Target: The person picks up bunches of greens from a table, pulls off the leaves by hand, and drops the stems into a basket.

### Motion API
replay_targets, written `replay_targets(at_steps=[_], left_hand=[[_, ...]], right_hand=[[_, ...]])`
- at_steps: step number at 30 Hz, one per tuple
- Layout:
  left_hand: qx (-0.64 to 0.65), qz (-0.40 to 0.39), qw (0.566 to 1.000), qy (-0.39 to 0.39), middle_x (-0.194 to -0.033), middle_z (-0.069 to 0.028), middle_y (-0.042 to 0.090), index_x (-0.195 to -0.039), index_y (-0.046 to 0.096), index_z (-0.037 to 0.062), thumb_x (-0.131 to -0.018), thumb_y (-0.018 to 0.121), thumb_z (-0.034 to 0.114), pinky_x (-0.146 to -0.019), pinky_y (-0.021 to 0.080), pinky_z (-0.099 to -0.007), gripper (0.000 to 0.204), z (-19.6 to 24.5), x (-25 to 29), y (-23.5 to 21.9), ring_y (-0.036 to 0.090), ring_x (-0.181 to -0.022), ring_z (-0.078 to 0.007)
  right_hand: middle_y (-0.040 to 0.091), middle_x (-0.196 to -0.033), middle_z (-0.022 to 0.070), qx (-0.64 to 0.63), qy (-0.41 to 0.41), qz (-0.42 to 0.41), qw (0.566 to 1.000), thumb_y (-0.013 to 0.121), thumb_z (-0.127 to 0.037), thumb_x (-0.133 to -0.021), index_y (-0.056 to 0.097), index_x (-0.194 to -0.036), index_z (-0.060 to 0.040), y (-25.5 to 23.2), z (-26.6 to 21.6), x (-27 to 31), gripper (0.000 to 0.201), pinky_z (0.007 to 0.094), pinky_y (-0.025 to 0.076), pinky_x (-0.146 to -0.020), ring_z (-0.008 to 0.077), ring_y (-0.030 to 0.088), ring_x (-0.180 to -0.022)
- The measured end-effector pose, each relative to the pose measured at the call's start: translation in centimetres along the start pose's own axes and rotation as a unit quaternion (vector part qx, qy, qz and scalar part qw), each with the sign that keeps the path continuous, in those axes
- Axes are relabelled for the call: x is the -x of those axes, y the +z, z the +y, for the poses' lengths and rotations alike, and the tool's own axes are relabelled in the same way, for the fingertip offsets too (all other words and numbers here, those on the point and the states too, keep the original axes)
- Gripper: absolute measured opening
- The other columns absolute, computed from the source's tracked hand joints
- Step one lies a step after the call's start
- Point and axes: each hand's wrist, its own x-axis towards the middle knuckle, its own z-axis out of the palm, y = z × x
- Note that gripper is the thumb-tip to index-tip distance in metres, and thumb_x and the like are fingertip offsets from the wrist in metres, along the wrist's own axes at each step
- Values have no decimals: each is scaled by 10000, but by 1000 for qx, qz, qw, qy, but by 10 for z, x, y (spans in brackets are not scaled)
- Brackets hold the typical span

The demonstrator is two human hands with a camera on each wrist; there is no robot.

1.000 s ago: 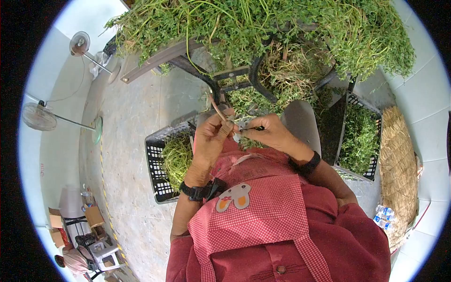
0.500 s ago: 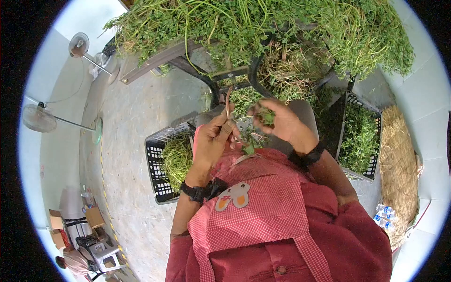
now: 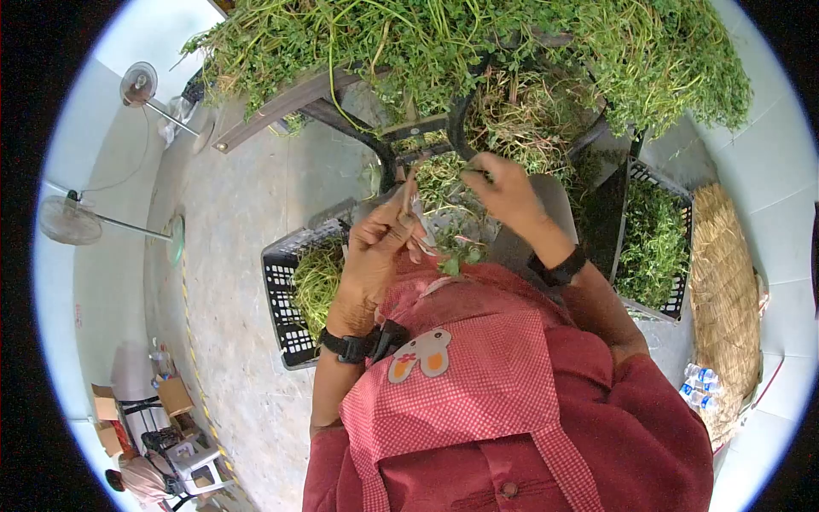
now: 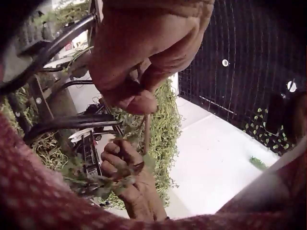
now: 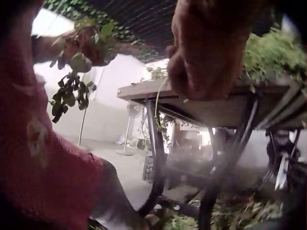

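My left hand point(image 3: 372, 243) is in front of the apron, thumb and fingers pinching a pale brownish stem point(image 3: 409, 189) whose end sticks up past the fingertips. Small green leaves point(image 3: 461, 256) hang beside that hand over the lap; the right wrist view shows a leafy sprig point(image 5: 72, 93) dangling there. Up and to the right, apart from the left hand, is my right hand point(image 3: 512, 200) with curled fingers. A thin green stem point(image 5: 159, 106) trails down out of its grip. The rest of what the right hand holds is hidden by its fingers.
A table point(image 3: 277, 111) ahead carries a large heap of greens point(image 3: 478, 43). Black crates of greens stand at left point(image 3: 290, 328) and right point(image 3: 661, 247), with loose plants point(image 3: 525, 111) under the table. A rolled straw mat point(image 3: 725, 299) lies far right; standing fans point(image 3: 72, 218) are at left.
My right hand has parted from the left, moving up and right; its fingers opened around a bit of green, then curled again. The left hand keeps the stem, which has tipped more upright.
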Motion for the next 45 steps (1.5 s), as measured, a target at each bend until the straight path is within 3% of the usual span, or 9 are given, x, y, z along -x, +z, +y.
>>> replay_targets(at_steps=[2, 3, 7, 8, 12, 23, 25, 31, 45], left_hand=[[136, 7, 990, 40, -785, -37, 604, -1272, 465, 21, -883, 556, 85, -548, 477, -218, 404, -5, -3, -6, 555, -608, -88], [135, 8, 990, 39, -785, -37, 604, -1272, 465, 21, -883, 556, 85, -548, 477, -218, 404, -7, -3, -9, 555, -608, -88], [230, 21, 973, 21, -788, -48, 613, -1241, 468, -30, -880, 562, 90, -540, 474, -227, 392, -8, -4, -9, 563, -612, -100], [239, 21, 971, 20, -783, -47, 612, -1237, 468, -34, -881, 562, 97, -538, 471, -229, 391, -7, -4, -9, 563, -620, -98], [221, 11, 975, 24, -783, -43, 608, -1239, 469, -26, -885, 562, 107, -534, 467, -226, 390, -9, -5, -9, 555, -629, -94], [-39, 31, 997, 58, -815, -58, 608, -1008, 584, -12, -912, 525, 125, -576, 494, -230, 177, -19, -2, 2, 557, -639, -103], [-28, 51, 995, 80, -814, -57, 607, -988, 586, -8, -916, 521, 136, -571, 494, -236, 174, -10, 1, 7, 555, -636, -106], [112, 93, 988, 58, -800, -50, 601, -966, 589, -5, -912, 531, 149, -551, 490, -249, 174, -9, -2, 0, 556, -629, -113], [203, 117, 971, 48, -805, -59, 619, -976, 590, -18, -889, 563, 124, -541, 498, -258, 168, -15, -5, -8, 585, -632, -121]], right_hand=[[639, -810, 89, -264, 140, -90, 950, 614, -211, -834, 578, -876, -17, -11, 11, 1, 201, 339, 457, -596, 200, 599, -701], [642, -851, 81, -501, 266, -167, 807, 614, -211, -835, 584, -894, -32, -16, 15, 2, 191, 338, 460, -618, 206, 606, -743], [570, -1030, 95, -98, -296, -78, 947, 728, 8, -644, 586, -1081, -89, -1, 24, 23, 470, 280, 481, -711, 176, 568, -900], [570, -1030, 95, -99, -295, -77, 947, 728, 8, -644, 586, -1081, -89, 3, 21, 26, 470, 280, 481, -711, 176, 568, -900], [590, -909, 7, -536, 295, -307, 729, 626, -324, -853, 589, -1089, -99, 20, 6, 37, 328, 222, 446, -606, 89, 557, -774], [566, -652, -32, -314, 148, -241, 906, 624, -195, -822, 662, -820, -52, 33, -3, 28, 148, 204, 336, -417, 35, 452, -473], [542, -627, -43, -14, 73, -146, 987, 592, -155, -818, 650, -830, -62, 35, 5, 22, 110, 204, 338, -421, 46, 439, -447], [491, -771, -31, -516, 336, -226, 754, 601, -98, -838, 545, -1041, -80, 4, -19, 27, 211, 195, 389, -542, 50, 457, -647], [521, -654, -15, -462, 239, -349, 779, 620, -233, -863, 600, -1008, -2, 16, -7, 35, 274, 194, 311, -426, 39, 426, -511]])
